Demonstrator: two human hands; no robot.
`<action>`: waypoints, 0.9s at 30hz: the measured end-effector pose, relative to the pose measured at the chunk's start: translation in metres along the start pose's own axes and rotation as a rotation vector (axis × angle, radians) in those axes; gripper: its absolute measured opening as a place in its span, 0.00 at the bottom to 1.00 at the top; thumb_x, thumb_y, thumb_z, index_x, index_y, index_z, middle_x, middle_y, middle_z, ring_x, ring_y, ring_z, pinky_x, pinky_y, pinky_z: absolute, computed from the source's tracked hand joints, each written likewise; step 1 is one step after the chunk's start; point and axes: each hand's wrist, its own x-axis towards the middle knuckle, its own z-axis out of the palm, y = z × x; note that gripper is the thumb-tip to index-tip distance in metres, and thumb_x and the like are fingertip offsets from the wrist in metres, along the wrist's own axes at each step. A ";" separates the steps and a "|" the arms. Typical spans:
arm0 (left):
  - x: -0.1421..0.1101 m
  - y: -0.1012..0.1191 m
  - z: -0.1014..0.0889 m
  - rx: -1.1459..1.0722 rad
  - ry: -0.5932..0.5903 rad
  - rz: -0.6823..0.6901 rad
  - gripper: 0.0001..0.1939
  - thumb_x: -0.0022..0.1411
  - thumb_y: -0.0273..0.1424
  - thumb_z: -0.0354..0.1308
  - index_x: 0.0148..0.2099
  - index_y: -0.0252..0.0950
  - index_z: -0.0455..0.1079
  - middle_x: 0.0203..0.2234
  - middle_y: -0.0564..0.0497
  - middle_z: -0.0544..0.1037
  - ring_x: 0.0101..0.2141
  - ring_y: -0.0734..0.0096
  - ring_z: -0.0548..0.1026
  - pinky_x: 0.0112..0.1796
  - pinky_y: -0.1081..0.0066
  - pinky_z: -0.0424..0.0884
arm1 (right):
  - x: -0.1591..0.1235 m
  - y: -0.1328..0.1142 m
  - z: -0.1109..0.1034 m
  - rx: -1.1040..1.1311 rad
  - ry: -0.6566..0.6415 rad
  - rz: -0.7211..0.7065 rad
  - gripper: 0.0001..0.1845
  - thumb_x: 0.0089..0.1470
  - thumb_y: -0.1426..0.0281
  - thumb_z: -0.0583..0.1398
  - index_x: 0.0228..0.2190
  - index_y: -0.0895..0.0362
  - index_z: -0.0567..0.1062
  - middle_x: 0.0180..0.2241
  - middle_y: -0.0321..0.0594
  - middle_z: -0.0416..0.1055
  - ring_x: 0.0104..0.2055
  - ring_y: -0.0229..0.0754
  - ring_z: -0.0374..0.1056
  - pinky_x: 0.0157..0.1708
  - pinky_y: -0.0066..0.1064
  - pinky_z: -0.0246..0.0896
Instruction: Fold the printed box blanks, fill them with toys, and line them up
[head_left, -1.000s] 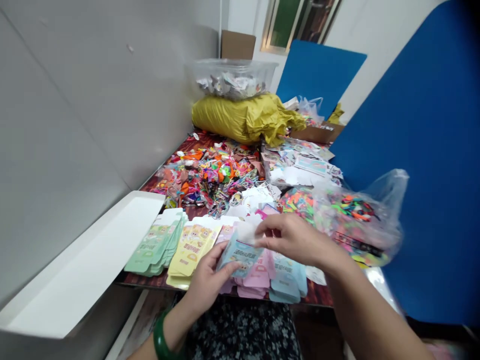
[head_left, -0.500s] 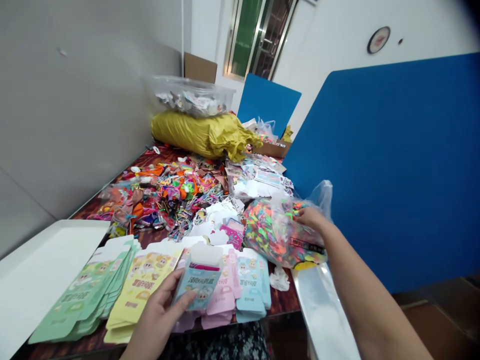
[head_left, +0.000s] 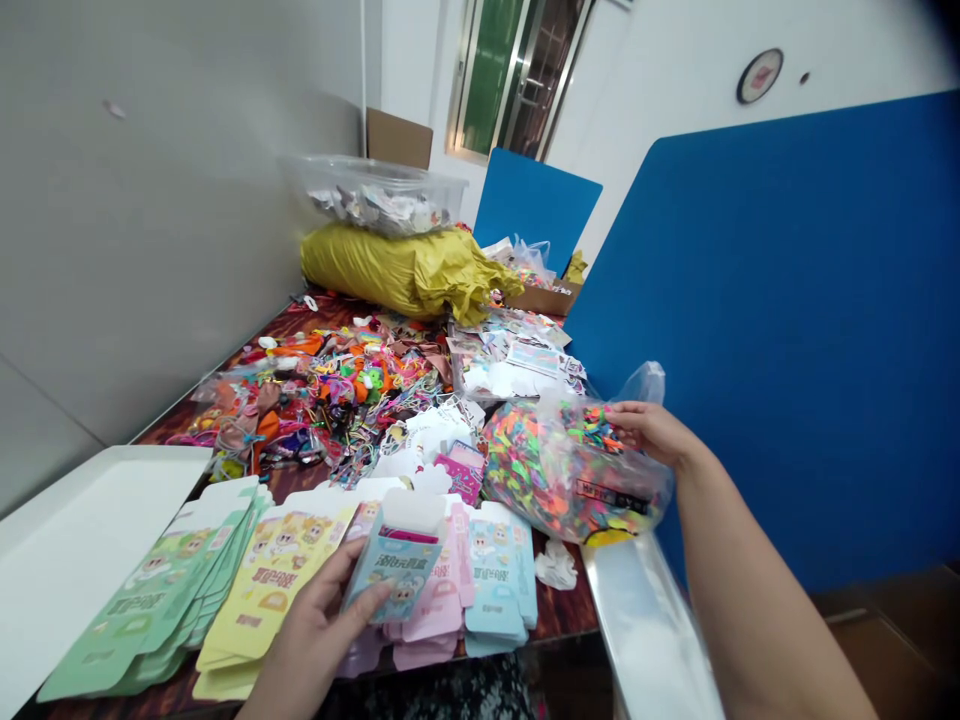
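Right hand (head_left: 660,434) reached bag (head_left: 551,492) — blue box (head_left: 394,572) slants, open-end away.

The bag (head_left: 544,470) is thin, clear, glossy plastic. Left of it, the light-blue box (head_left: 401,565) looks like smooth printed card. Below it lie crumpled, matt white paper (head_left: 556,566) and a smooth, shiny silvery sheet (head_left: 645,620). Beyond it, the yellow sack (head_left: 375,268) looks wrinkled, faintly glossy; right of it, the blue panel (head_left: 810,300) is smooth, matt.

Light blue printed box (head_left: 410,572), multicoloured pieces (head_left: 596,430), green cartons (head_left: 161,590), yellow sack (head_left: 394,268), blue panel (head_left: 810,330)
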 end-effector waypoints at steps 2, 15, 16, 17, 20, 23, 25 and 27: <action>0.000 0.001 0.001 0.003 -0.027 0.007 0.26 0.52 0.43 0.65 0.51 0.39 0.70 0.48 0.49 0.79 0.49 0.56 0.76 0.49 0.65 0.73 | 0.003 0.001 0.001 -0.030 -0.008 0.011 0.19 0.42 0.56 0.65 0.30 0.58 0.73 0.23 0.35 0.68 0.20 0.33 0.59 0.20 0.28 0.53; -0.005 0.008 0.002 -0.019 -0.028 -0.047 0.28 0.47 0.43 0.68 0.49 0.39 0.71 0.47 0.48 0.80 0.47 0.54 0.77 0.49 0.62 0.74 | 0.029 0.023 0.039 -0.341 0.113 0.125 0.11 0.58 0.65 0.60 0.34 0.62 0.73 0.31 0.35 0.71 0.28 0.34 0.66 0.26 0.26 0.64; -0.004 0.006 0.001 -0.013 -0.021 -0.042 0.28 0.47 0.44 0.68 0.49 0.39 0.71 0.47 0.48 0.80 0.48 0.54 0.77 0.50 0.61 0.73 | 0.028 0.021 0.035 -0.314 0.131 0.111 0.10 0.57 0.66 0.61 0.33 0.62 0.73 0.30 0.35 0.70 0.26 0.33 0.65 0.25 0.25 0.62; -0.004 0.005 -0.001 -0.004 -0.007 -0.031 0.28 0.48 0.44 0.67 0.50 0.39 0.71 0.47 0.48 0.80 0.48 0.54 0.77 0.51 0.61 0.72 | 0.027 0.019 0.030 -0.280 0.146 0.095 0.08 0.55 0.68 0.62 0.33 0.61 0.73 0.28 0.35 0.70 0.24 0.32 0.64 0.23 0.24 0.60; -0.003 -0.001 -0.002 0.027 0.020 0.002 0.27 0.50 0.45 0.66 0.51 0.39 0.71 0.48 0.48 0.79 0.49 0.54 0.76 0.53 0.60 0.70 | 0.022 0.014 0.017 -0.162 0.154 0.066 0.11 0.47 0.69 0.65 0.34 0.62 0.75 0.23 0.35 0.70 0.19 0.31 0.58 0.18 0.25 0.52; -0.004 -0.003 0.000 0.019 -0.005 -0.008 0.28 0.51 0.45 0.65 0.52 0.39 0.70 0.48 0.48 0.79 0.49 0.54 0.76 0.51 0.61 0.72 | 0.016 0.010 0.010 -0.064 0.126 0.076 0.14 0.43 0.65 0.67 0.30 0.62 0.76 0.19 0.34 0.67 0.16 0.30 0.52 0.16 0.26 0.45; -0.005 -0.003 0.002 0.009 -0.017 -0.015 0.28 0.50 0.45 0.65 0.52 0.39 0.71 0.47 0.48 0.79 0.48 0.54 0.76 0.49 0.62 0.74 | 0.012 0.008 0.009 -0.018 0.119 0.090 0.15 0.41 0.63 0.67 0.29 0.61 0.76 0.17 0.33 0.66 0.15 0.29 0.49 0.15 0.26 0.43; -0.005 -0.001 0.003 0.012 -0.013 -0.015 0.28 0.49 0.45 0.66 0.51 0.38 0.71 0.47 0.48 0.80 0.48 0.52 0.76 0.49 0.60 0.74 | 0.009 0.007 0.009 0.011 0.124 0.106 0.16 0.40 0.63 0.67 0.30 0.60 0.77 0.18 0.33 0.66 0.14 0.29 0.49 0.14 0.26 0.42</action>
